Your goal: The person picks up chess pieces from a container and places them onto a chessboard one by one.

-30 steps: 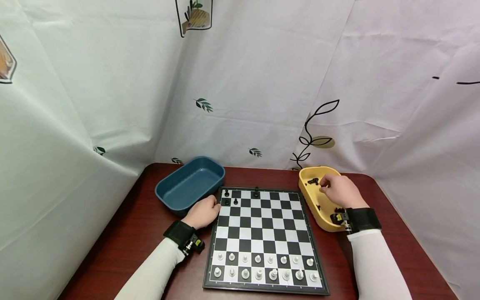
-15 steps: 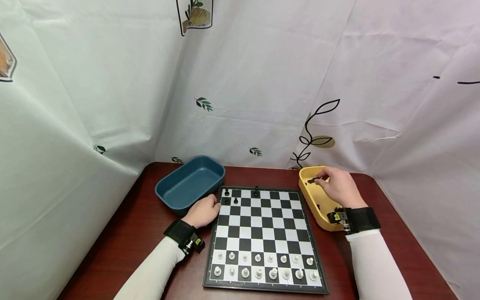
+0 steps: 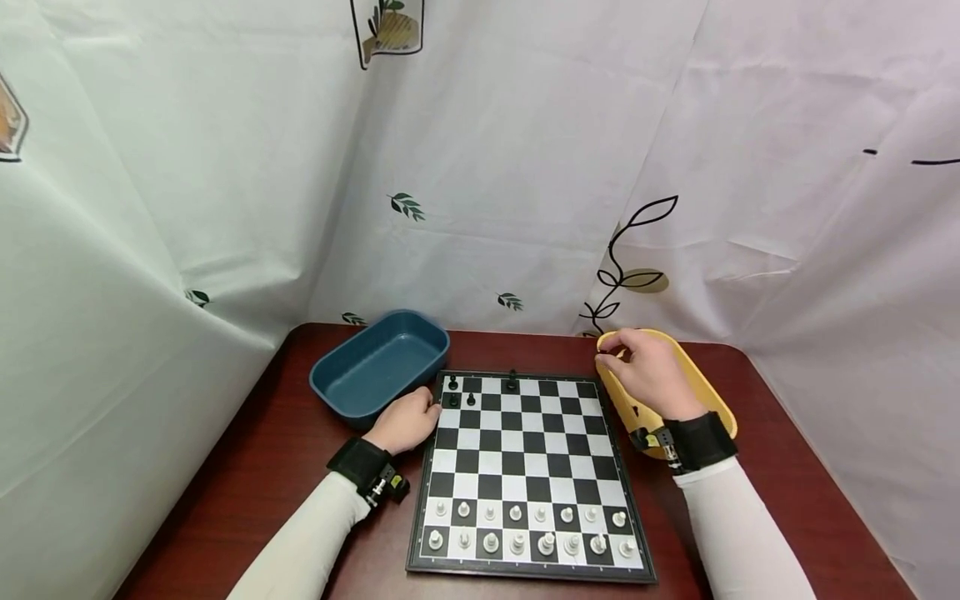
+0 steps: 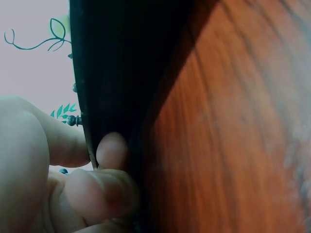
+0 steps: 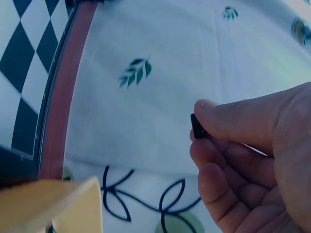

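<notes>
Right wrist view: right hand [image 5: 243,160] pinches a black chess piece [image 5: 196,127] between thumb and curled fingers, raised above the yellow tray [image 3: 701,385].
</notes>
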A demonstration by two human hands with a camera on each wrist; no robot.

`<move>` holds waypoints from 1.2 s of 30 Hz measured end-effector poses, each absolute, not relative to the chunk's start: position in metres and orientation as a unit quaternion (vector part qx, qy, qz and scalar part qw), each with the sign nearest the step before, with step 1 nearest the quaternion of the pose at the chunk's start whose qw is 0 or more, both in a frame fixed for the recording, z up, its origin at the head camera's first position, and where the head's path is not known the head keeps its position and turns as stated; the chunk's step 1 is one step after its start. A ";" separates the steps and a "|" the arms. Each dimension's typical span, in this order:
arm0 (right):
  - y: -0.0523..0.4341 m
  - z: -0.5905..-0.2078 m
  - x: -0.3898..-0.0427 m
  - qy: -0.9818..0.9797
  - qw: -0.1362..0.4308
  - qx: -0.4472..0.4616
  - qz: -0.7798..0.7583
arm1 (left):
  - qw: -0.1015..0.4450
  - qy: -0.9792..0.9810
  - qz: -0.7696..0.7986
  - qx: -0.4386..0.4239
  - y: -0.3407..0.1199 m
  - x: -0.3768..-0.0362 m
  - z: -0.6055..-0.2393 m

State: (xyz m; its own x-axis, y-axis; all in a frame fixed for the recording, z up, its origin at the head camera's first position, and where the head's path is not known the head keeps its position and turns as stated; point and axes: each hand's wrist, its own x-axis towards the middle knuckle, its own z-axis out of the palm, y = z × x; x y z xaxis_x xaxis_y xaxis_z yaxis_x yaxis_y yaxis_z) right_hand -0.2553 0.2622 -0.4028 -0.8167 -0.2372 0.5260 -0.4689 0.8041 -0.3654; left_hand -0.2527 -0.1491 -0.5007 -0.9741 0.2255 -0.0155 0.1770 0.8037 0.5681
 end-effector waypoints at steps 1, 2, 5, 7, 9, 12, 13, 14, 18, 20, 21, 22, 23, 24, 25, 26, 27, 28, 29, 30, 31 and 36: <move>0.258 -0.402 -0.255 -0.918 0.235 0.196 0.252 | 0.041 0.948 0.297 0.106 -0.149 -0.253 -0.500; 0.254 -0.401 -0.254 -0.916 0.237 0.201 0.255 | 0.041 0.948 0.298 0.106 -0.149 -0.253 -0.500; 0.243 -0.403 -0.253 -0.907 0.242 0.223 0.261 | 0.042 0.947 0.300 0.105 -0.149 -0.253 -0.500; 0.235 -0.406 -0.253 -0.903 0.240 0.240 0.262 | 0.043 0.947 0.301 0.105 -0.149 -0.253 -0.501; 0.227 -0.410 -0.253 -0.900 0.233 0.260 0.262 | 0.043 0.947 0.301 0.105 -0.149 -0.253 -0.501; 0.215 -0.415 -0.253 -0.899 0.212 0.277 0.265 | 0.043 0.947 0.302 0.106 -0.150 -0.253 -0.501; 0.211 -0.416 -0.253 -0.898 0.204 0.282 0.268 | 0.043 0.946 0.303 0.105 -0.150 -0.253 -0.501; 0.207 -0.418 -0.253 -0.898 0.197 0.285 0.270 | 0.043 0.946 0.304 0.105 -0.150 -0.252 -0.501; 0.192 -0.425 -0.253 -0.895 0.177 0.303 0.275 | 0.044 0.945 0.307 0.106 -0.151 -0.252 -0.500; 0.186 -0.428 -0.253 -0.894 0.171 0.311 0.273 | 0.045 0.945 0.307 0.107 -0.151 -0.252 -0.500; 0.184 -0.430 -0.253 -0.894 0.167 0.314 0.274 | 0.046 0.945 0.307 0.107 -0.150 -0.252 -0.500; 0.181 -0.432 -0.254 -0.895 0.161 0.315 0.272 | 0.047 0.945 0.307 0.107 -0.150 -0.252 -0.499; 0.178 -0.434 -0.255 -0.896 0.155 0.315 0.272 | 0.048 0.945 0.306 0.107 -0.150 -0.252 -0.499; 0.176 -0.435 -0.255 -0.897 0.147 0.315 0.273 | 0.048 0.945 0.306 0.107 -0.150 -0.252 -0.499; 0.174 -0.436 -0.256 -0.898 0.139 0.314 0.274 | 0.048 0.945 0.306 0.106 -0.150 -0.252 -0.499; 0.171 -0.438 -0.256 -0.900 0.129 0.312 0.277 | 0.049 0.945 0.306 0.106 -0.150 -0.252 -0.499; 0.169 -0.439 -0.257 -0.901 0.121 0.311 0.279 | 0.049 0.945 0.307 0.106 -0.150 -0.252 -0.498; 0.167 -0.440 -0.258 -0.901 0.112 0.312 0.280 | 0.049 0.945 0.306 0.106 -0.150 -0.251 -0.498; 0.165 -0.441 -0.259 -0.901 0.104 0.312 0.283 | 0.049 0.945 0.306 0.106 -0.150 -0.251 -0.498; 0.163 -0.441 -0.260 -0.900 0.097 0.314 0.285 | 0.049 0.945 0.306 0.105 -0.150 -0.251 -0.497; 0.161 -0.442 -0.261 -0.900 0.091 0.316 0.286 | 0.050 0.945 0.306 0.105 -0.149 -0.251 -0.497; 0.151 -0.445 -0.266 -0.900 0.060 0.332 0.275 | 0.049 0.946 0.303 0.103 -0.149 -0.251 -0.497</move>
